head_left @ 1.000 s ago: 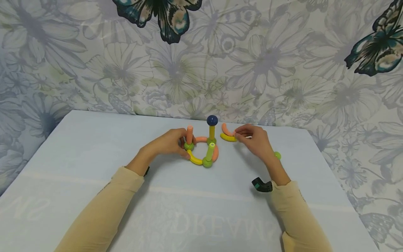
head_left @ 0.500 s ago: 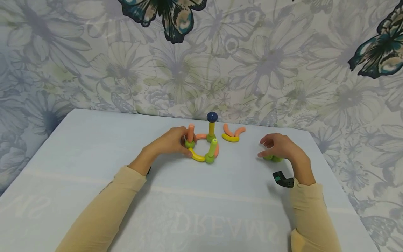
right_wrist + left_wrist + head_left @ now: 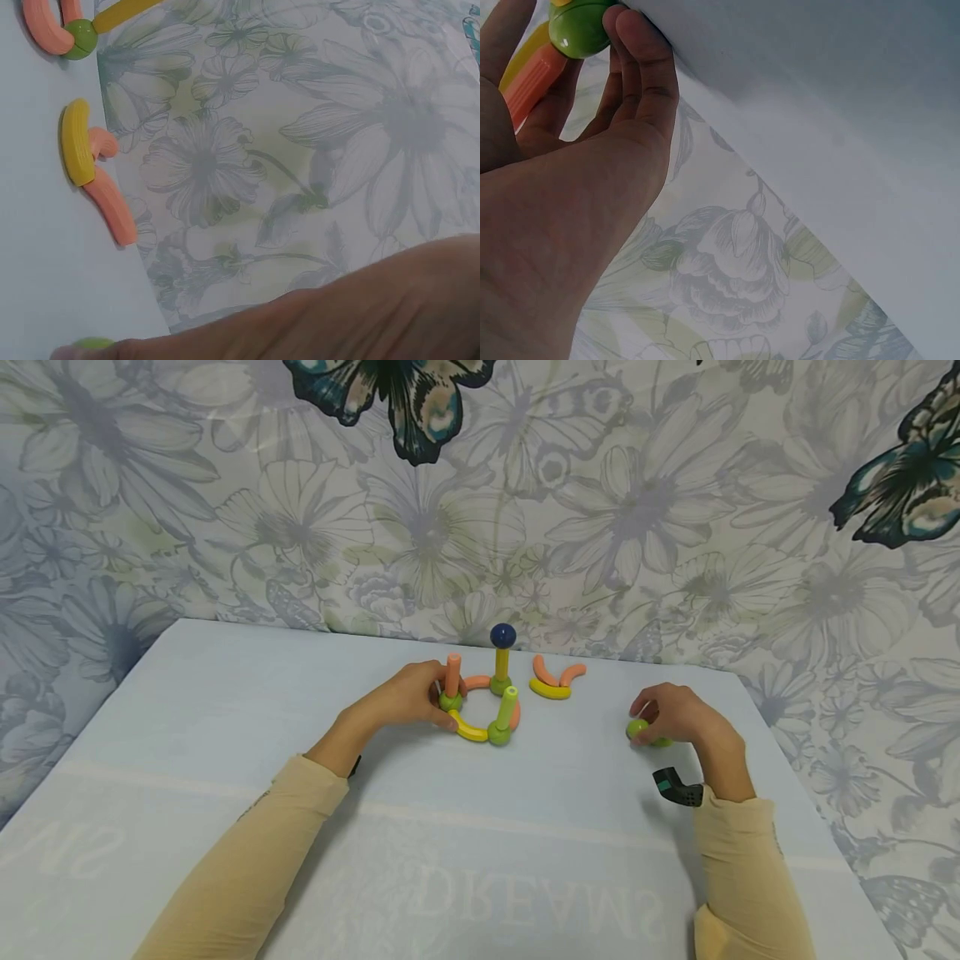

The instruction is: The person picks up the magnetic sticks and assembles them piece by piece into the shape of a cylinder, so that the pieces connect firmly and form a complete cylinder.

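Observation:
A ring of curved yellow and orange toy rods, joined by green balls, stands on the table. My left hand (image 3: 415,695) grips its left green ball (image 3: 451,702), which bears an upright orange rod (image 3: 453,675); the left wrist view shows fingertips on a green ball (image 3: 580,28). On the ring's far side a yellow rod (image 3: 502,663) carries a dark blue ball (image 3: 503,636). A light green rod (image 3: 508,706) rises from the near green ball (image 3: 498,733). At the right, my right hand (image 3: 678,714) pinches a loose green ball (image 3: 637,729), with another green ball (image 3: 663,742) partly hidden under it.
Between ring and right hand lie a curved yellow rod (image 3: 550,689) and two curved orange rods (image 3: 572,673), touching one another. The white table (image 3: 480,827) meets a flower-patterned wall (image 3: 645,527) at its back edge.
My right hand has left the loose curved rods, moved right to the green balls and closed its fingers on one. The left hand stays at the ring.

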Demonstrator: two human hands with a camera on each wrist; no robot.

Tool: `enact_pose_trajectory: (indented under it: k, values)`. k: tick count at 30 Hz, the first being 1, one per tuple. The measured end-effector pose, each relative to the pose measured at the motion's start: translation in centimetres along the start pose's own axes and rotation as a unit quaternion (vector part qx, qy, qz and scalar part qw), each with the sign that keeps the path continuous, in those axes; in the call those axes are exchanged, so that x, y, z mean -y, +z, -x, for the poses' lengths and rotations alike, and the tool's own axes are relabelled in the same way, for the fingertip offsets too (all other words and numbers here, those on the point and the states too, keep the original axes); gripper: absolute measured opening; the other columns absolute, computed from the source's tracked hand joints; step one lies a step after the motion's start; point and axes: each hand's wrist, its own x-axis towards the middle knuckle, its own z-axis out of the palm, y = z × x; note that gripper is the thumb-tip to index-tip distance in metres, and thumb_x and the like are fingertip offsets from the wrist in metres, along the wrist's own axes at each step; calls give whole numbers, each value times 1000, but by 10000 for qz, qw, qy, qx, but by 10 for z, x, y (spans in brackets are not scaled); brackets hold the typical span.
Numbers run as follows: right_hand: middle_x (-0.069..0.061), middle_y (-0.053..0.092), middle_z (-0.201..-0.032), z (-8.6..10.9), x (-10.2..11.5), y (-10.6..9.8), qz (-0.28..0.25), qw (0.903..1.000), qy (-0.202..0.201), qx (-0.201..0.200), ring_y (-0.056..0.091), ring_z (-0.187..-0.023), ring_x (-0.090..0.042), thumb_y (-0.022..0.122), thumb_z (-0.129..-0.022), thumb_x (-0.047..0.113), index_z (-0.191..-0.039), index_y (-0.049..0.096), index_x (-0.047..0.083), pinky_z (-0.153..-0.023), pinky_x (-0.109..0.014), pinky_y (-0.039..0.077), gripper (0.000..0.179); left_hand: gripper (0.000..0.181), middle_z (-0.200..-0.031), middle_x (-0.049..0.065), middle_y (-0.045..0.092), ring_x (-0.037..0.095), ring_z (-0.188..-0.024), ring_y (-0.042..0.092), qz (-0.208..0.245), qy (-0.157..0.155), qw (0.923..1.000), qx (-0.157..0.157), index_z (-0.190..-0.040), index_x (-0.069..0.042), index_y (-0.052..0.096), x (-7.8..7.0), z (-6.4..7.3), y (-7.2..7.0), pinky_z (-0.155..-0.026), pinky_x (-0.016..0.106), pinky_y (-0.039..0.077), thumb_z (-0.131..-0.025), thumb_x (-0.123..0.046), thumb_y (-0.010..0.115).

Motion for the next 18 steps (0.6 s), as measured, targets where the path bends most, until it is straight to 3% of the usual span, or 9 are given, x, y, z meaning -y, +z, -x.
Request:
enact_pose_trajectory:
  k: [6, 11, 18]
  values:
    - [-15, 75, -111, -4, 3, 5, -146, 9992, -44, -373, 65, -105, -31, 88, -85, 20, -114, 74, 2, -93, -51, 53, 36, 44, -107, 11, 68, 26, -93, 63, -16, -10, 10000, -37, -104, -8, 63, 1, 0, 0, -82, 35, 53, -77, -17, 96]
    - [-17, 74, -114, -4, 9, 5, -279, 9956, -199, -875, 66, -109, -34, 83, -90, 23, -116, 74, 3, -96, -53, 52, 35, 42, -109, 10, 69, 28, -95, 64, 0, 13, 10000, -42, -104, -9, 64, 1, 0, 1, -84, 37, 53, -77, -16, 96]
    - [-16, 74, -119, -2, 30, 8, -824, 9782, -456, -1849, 72, -110, -35, 82, -93, 34, -119, 73, 6, -95, -52, 55, 39, 41, -113, 10, 71, 30, -99, 65, -8, -13, 10000, -28, -102, -10, 64, 1, 0, 2, -88, 39, 55, -78, -16, 96]
